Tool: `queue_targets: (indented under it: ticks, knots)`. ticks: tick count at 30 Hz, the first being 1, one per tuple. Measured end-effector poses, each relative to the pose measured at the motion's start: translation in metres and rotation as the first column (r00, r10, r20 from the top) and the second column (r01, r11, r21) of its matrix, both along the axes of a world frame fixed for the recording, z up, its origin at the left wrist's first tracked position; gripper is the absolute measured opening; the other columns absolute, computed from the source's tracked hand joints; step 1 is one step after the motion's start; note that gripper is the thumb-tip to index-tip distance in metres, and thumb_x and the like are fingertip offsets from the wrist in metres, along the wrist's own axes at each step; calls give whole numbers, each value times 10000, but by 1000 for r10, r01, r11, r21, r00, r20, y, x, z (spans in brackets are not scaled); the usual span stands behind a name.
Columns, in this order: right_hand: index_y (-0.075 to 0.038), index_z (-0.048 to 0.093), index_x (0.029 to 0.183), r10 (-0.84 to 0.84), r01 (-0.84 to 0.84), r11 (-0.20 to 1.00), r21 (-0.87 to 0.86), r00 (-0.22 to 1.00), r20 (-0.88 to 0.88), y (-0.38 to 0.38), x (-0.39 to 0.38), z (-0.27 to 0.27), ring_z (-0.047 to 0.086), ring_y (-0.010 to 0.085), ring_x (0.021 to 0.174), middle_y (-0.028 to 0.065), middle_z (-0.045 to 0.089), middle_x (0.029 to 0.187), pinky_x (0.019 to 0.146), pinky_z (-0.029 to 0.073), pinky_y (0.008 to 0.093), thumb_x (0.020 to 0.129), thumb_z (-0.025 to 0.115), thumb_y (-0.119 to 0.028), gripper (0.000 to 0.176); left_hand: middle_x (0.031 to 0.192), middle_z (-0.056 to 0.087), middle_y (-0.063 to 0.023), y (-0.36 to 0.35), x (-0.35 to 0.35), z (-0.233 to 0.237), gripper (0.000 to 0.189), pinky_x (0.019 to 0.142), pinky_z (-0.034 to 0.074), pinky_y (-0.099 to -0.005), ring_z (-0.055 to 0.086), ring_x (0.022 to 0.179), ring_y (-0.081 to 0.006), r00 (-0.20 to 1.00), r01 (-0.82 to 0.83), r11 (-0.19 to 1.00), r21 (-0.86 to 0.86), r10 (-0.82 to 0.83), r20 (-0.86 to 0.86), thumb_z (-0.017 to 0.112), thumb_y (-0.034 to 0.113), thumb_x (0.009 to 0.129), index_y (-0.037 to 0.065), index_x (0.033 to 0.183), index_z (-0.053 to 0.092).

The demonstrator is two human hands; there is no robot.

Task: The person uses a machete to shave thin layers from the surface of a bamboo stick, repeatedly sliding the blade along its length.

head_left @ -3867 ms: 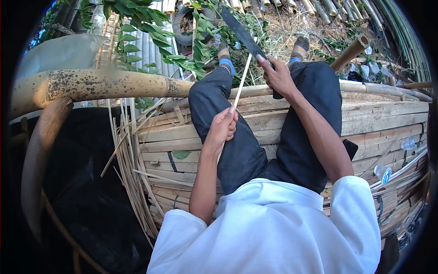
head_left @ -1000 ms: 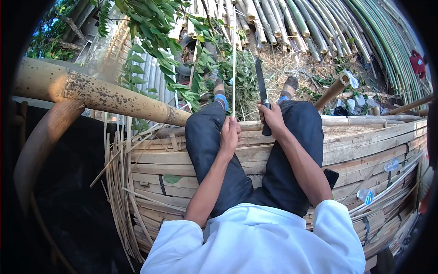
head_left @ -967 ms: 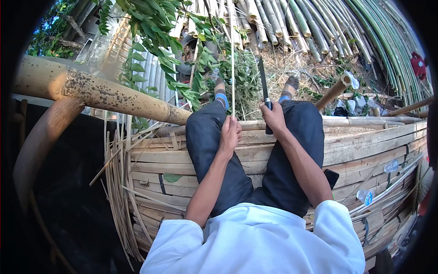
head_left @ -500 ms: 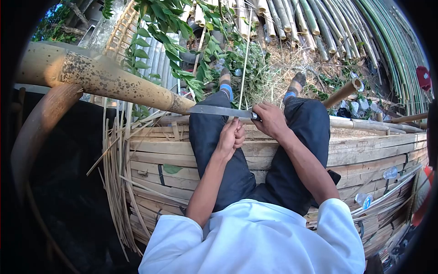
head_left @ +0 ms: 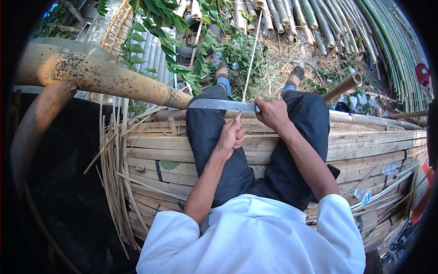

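Observation:
My right hand is closed around the handle of a long machete, its broad blade pointing left across my knees. Just below the blade, my left hand grips a thin bamboo strip, with the thumb laid along it. The strip passes at the blade and runs away from me, up between my feet toward the bamboo pile. Both hands are over the gap between my legs, above the bamboo slats I sit on.
A thick bamboo pole crosses at the left, with loose thin strips hanging below it. Leafy branches stand ahead. Long bamboo poles lie at the back right. A plastic cup rests on the slats at right.
The machete has turned so that more of its flat side shows, and it sits slightly higher. The strip's far end has swung to the right. Both hands keep their grips.

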State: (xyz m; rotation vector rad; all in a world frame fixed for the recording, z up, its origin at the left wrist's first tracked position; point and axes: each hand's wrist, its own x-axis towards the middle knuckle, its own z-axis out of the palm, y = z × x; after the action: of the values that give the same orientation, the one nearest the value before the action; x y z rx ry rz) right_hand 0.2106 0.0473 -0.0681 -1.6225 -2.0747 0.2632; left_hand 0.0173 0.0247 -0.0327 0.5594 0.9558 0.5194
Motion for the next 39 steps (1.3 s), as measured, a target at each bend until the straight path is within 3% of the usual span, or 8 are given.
queue_targets:
  ticks: [5, 9, 11, 15, 21, 24, 32, 39]
  knots:
    - [-113, 561, 808, -131, 133, 990, -55, 991, 32, 11, 10, -4, 622, 306, 569, 101, 607, 612, 509, 481, 429, 724, 646, -201, 148, 538, 244, 73, -3, -3, 2, 371, 345, 117, -214, 181, 390, -23, 999, 32, 999, 6, -32, -13, 343, 439, 1008, 160, 763, 350]
    - [-111, 567, 809, -43, 43, 999, -17, 999, -1, 4, 9, 1, 622, 306, 572, 94, 610, 620, 512, 484, 428, 710, 643, -182, 145, 540, 250, 73, -3, 0, 0, 366, 346, 123, -212, 190, 392, -22, 999, 10, 999, 36, -8, -33, 336, 433, 1011, 159, 768, 350]
    - [-112, 570, 812, 136, -137, 988, 76, 991, 10, -3, 2, 0, 623, 304, 572, 92, 609, 616, 512, 487, 422, 703, 640, -176, 145, 540, 254, 73, -4, 1, -1, 364, 345, 127, -211, 194, 391, -22, 998, -13, 999, 44, 16, -54, 335, 430, 1012, 158, 770, 349]
    - [-113, 570, 812, -103, 106, 993, -61, 993, 51, 9, 7, -3, 627, 303, 579, 87, 619, 632, 522, 492, 429, 711, 630, -184, 137, 540, 267, 71, -5, 0, -2, 362, 340, 146, -213, 213, 387, -26, 994, 11, 998, 63, -3, -113, 338, 426, 1012, 156, 771, 351]
    - [-106, 565, 775, 84, -83, 993, 88, 996, -3, 0, 5, -2, 617, 316, 540, 108, 598, 576, 486, 487, 424, 740, 622, -210, 123, 531, 258, 74, -10, 8, 0, 369, 338, 144, -209, 198, 388, -21, 985, 15, 994, 104, 3, -172, 334, 418, 1015, 159, 753, 350]
    - [-104, 574, 763, -86, 90, 994, -61, 994, 60, 9, 7, -6, 617, 321, 530, 127, 593, 566, 487, 487, 431, 748, 616, -213, 119, 537, 269, 71, -8, 12, -1, 362, 336, 151, -212, 210, 387, -25, 962, 13, 992, 122, 21, -272, 329, 410, 1018, 154, 763, 356]
    - [-111, 569, 752, 73, -74, 997, 18, 997, 21, -6, -4, -7, 621, 308, 528, 112, 585, 545, 482, 484, 424, 718, 638, -215, 129, 545, 284, 70, -10, 12, -3, 361, 338, 147, -209, 216, 385, -24, 973, -2, 994, 111, 28, -229, 334, 407, 1017, 153, 762, 367]
    - [-103, 574, 765, -88, 91, 994, -56, 995, 48, 8, 12, -9, 622, 332, 541, 142, 586, 560, 489, 487, 444, 708, 648, -209, 141, 539, 276, 68, -10, 10, 1, 366, 337, 144, -210, 219, 388, -24, 971, 16, 994, 109, 10, -239, 332, 400, 1018, 156, 746, 353]
